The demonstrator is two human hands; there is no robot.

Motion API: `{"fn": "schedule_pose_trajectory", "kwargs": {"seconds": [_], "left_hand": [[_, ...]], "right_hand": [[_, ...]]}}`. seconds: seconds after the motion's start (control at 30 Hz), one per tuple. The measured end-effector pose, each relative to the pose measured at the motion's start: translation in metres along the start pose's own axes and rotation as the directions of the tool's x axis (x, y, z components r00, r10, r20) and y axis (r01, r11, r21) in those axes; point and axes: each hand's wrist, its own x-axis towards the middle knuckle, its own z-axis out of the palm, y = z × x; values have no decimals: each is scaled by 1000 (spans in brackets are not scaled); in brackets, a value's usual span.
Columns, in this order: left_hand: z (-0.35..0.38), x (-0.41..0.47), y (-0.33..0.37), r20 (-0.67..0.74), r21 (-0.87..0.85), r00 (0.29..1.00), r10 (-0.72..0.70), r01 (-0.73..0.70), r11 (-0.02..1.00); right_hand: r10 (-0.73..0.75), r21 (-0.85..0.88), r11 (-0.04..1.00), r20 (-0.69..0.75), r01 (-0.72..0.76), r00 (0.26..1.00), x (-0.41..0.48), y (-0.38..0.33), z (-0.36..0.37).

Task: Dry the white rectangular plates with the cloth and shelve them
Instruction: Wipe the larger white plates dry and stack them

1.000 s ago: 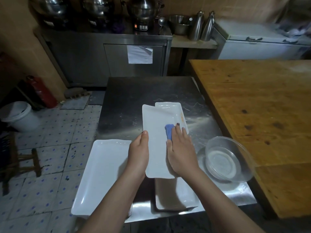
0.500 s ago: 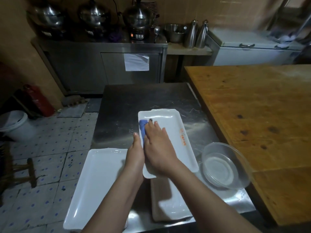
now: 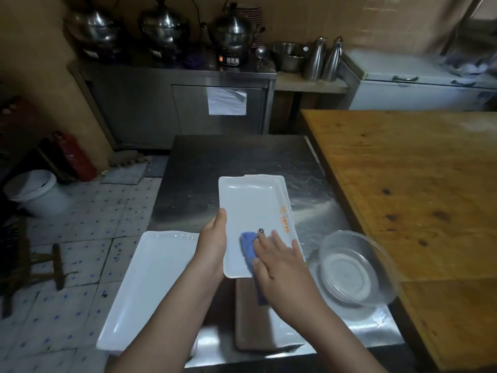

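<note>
White rectangular plate (image 3: pixel 252 208) over the steel table (image 3: pixel 215 162), long axis pointing away from the person, left hand (image 3: pixel 212 243) gripping its left rim, right hand (image 3: pixel 279 262) laid flat, pressing small blue cloth (image 3: pixel 248 244) on its near end.

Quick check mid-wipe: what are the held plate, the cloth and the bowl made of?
Plate: glossy white, smooth with soft highlights; glazed ceramic or melamine, cannot tell which. Cloth: blue, matte, crumpled in folds; soft fabric, perhaps microfibre. Bowl: transparent, table shows through, bright glints on the rim; glass or clear plastic.
</note>
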Motion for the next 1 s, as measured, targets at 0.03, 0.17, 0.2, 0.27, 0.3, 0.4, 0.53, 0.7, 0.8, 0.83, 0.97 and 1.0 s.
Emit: {"fn": "schedule_pose_trajectory", "kwargs": {"seconds": [0.03,0.17,0.2,0.27,0.3,0.4,0.53,0.7,0.8,0.83,0.97,1.0], "left_hand": [[1,-3,0,-5,4,1000,5,-5,1000],[4,-8,-2,0,49,1000,23,-23,998],[6,-9,-3,5,62,1000,28,-28,998],[12,-13,-6,12,84,999,29,-30,996],[15,-16,-7,13,95,1000,28,-29,995],[24,-28,-15,26,114,999,33,-35,993],[31,-40,-28,79,82,995,68,-74,994],[29,-53,-40,140,87,987,84,-97,992],[21,-58,-54,179,142,979,98,-124,982],[19,-59,-59,175,152,980,98,-125,980],[13,-54,-79,65,234,995,76,-89,968],[11,-52,-84,49,246,996,68,-78,966]], "right_hand": [[28,-43,999,-21,-29,999,-1,7,0],[89,-157,983,-24,-91,996,1,37,-7],[82,-182,980,-26,-86,996,3,44,-8],[80,-208,974,-36,-86,996,8,56,-10],[87,-202,975,-43,-94,995,11,61,-11],[103,-156,980,-116,-120,988,18,73,-15],[184,0,982,-273,-191,944,27,79,-22],[287,325,932,-388,-161,876,30,88,-33],[391,536,833,-398,-135,830,28,99,-44],[416,574,807,-389,-137,822,26,103,-47],[442,635,762,-373,-122,816,12,113,-41],[439,663,741,-353,-110,826,8,114,-37]]}}
